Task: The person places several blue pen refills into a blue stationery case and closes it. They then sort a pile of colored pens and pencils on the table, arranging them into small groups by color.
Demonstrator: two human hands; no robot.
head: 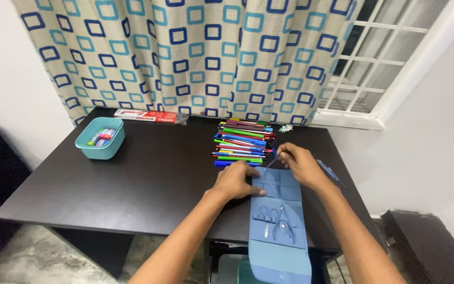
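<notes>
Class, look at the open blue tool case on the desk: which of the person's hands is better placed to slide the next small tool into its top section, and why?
Probably the right hand: its fingertips already pinch a thin tool at the blue case top edge, while the left hand lies flat, steadying the case.

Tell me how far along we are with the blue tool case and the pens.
Done: the blue tool case lies unfolded at the table's near edge, with scissors and nippers strapped in its lower panel. In hand: the left hand presses the upper panel flat while the right hand pinches a thin tool above it. Left: the pile of pens behind looks untouched.
</notes>
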